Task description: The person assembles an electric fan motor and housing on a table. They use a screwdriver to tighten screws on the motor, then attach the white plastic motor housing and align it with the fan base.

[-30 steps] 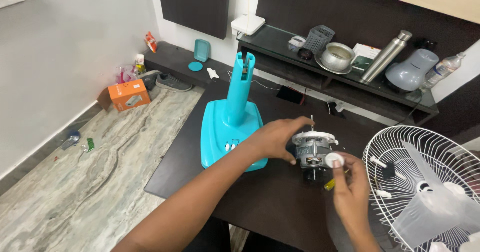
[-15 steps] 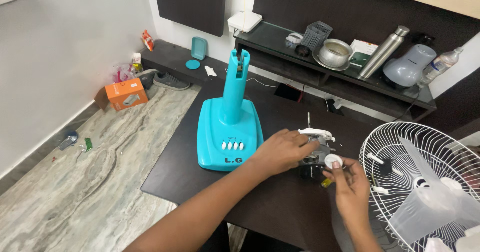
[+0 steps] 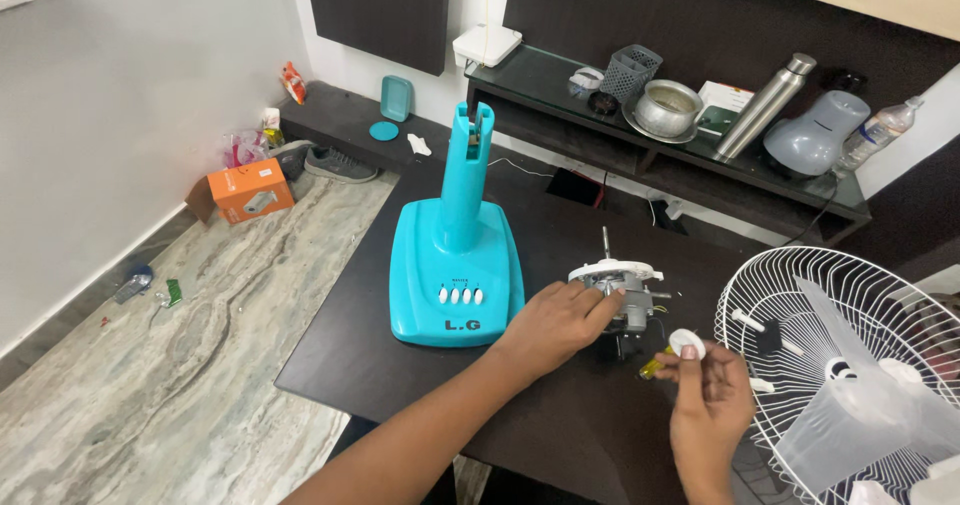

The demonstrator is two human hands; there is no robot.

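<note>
The left hand (image 3: pixel 560 323) grips the fan motor (image 3: pixel 620 293) on the counter (image 3: pixel 560 415); the right hand (image 3: pixel 708 400) fingers pinch a small white cap (image 3: pixel 686 343).

A dark table (image 3: pixel 420 385) fills the frame's middle. On it stand a turquoise fan base (image 3: pixel 455 280) at centre, a fan motor (image 3: pixel 622 290) right of it, and a white wire guard (image 3: pixel 850 365) at lower right.

One turquoise fan base (image 3: pixel 455 275), one fan motor (image 3: pixel 622 295), one white wire guard (image 3: pixel 840 355). One small white cap (image 3: pixel 686 344). Two hands: left hand (image 3: pixel 560 323), right hand (image 3: pixel 712 405).
</note>
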